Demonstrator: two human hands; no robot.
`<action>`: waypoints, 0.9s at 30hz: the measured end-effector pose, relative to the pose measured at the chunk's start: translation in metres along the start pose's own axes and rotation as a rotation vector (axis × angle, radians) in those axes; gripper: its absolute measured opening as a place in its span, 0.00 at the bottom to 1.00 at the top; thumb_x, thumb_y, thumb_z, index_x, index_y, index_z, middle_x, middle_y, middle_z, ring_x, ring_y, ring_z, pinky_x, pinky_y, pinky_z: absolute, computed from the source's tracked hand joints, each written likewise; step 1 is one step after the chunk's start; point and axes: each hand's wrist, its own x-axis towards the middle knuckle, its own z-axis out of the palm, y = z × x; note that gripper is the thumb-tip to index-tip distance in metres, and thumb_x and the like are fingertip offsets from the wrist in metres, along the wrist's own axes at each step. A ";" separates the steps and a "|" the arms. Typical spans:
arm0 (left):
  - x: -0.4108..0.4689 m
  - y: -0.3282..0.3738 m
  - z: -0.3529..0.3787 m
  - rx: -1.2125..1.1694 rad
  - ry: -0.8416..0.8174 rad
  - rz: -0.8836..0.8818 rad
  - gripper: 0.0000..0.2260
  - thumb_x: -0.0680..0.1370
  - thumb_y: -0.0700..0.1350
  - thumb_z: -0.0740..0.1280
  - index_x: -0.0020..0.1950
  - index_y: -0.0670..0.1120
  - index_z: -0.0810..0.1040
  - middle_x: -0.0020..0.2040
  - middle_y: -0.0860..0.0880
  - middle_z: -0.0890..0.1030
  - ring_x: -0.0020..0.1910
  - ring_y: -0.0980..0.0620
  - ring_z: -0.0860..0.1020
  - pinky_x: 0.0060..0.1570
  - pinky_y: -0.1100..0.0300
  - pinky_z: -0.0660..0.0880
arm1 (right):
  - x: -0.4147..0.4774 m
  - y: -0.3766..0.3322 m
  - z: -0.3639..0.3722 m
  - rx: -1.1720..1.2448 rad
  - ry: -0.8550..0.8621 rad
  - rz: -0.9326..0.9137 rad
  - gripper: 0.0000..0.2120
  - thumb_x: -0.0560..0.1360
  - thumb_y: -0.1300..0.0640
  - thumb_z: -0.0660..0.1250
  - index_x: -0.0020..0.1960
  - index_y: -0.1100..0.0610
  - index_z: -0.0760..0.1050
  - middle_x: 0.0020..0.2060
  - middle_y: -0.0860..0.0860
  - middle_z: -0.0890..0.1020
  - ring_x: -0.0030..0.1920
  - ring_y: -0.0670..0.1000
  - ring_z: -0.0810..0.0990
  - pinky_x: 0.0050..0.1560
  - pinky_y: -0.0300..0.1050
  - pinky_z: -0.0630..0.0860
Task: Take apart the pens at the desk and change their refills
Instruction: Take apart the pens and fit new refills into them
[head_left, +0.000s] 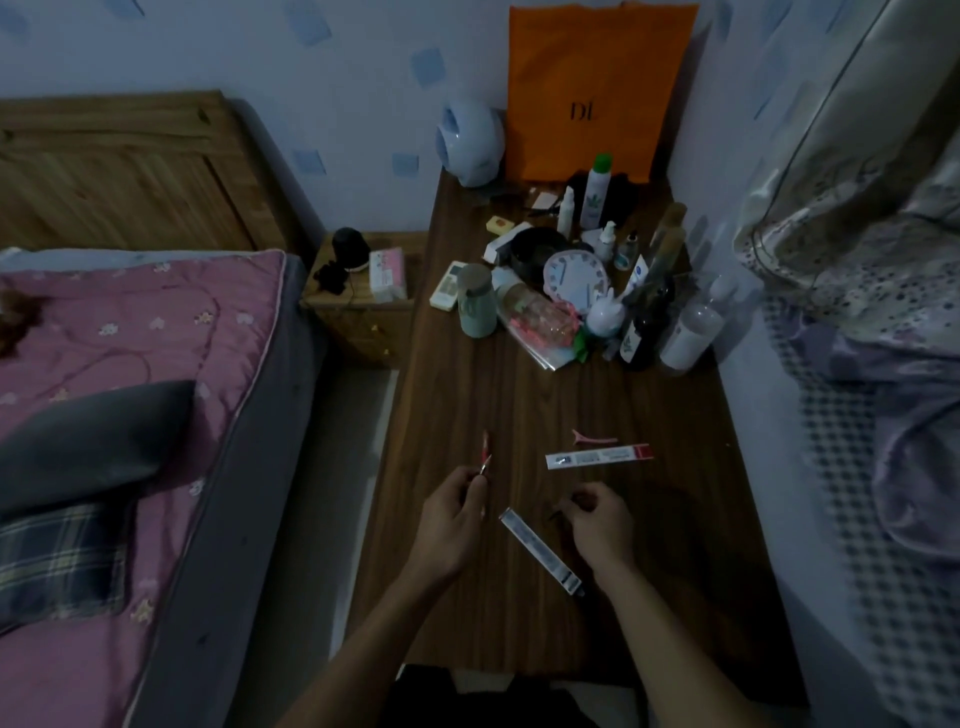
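Note:
My left hand holds a slim red pen upright over the dark wooden desk, its tip end down in my fingers. My right hand is closed on a small dark pen part, too dim to make out. Between my hands a long white refill packet lies diagonally on the desk. A second white packet with a red end lies flat farther back. Just behind it rests a pink clip-like piece.
The back of the desk is crowded with bottles, a clock, a jar, a remote and an orange bag. A bed with a pink cover lies left, a nightstand beside it, bedding right.

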 end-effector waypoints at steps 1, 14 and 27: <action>0.000 -0.006 0.004 0.012 -0.001 -0.009 0.11 0.83 0.48 0.58 0.49 0.49 0.79 0.43 0.46 0.82 0.39 0.51 0.80 0.38 0.54 0.77 | 0.002 0.005 0.001 -0.011 -0.002 0.005 0.09 0.74 0.60 0.73 0.51 0.50 0.77 0.47 0.46 0.81 0.50 0.49 0.79 0.49 0.45 0.76; -0.002 -0.062 0.043 0.094 -0.089 -0.059 0.10 0.83 0.49 0.59 0.51 0.53 0.79 0.45 0.53 0.83 0.43 0.61 0.81 0.44 0.59 0.79 | 0.027 0.044 0.008 -0.241 0.072 0.049 0.10 0.77 0.57 0.71 0.58 0.51 0.80 0.55 0.50 0.83 0.55 0.51 0.81 0.42 0.38 0.71; 0.004 -0.039 0.028 0.096 -0.095 -0.017 0.10 0.83 0.48 0.58 0.50 0.54 0.79 0.42 0.52 0.82 0.37 0.62 0.79 0.38 0.62 0.77 | 0.021 0.045 -0.003 -0.258 -0.052 0.106 0.14 0.77 0.58 0.70 0.61 0.53 0.78 0.58 0.52 0.82 0.58 0.53 0.80 0.51 0.44 0.76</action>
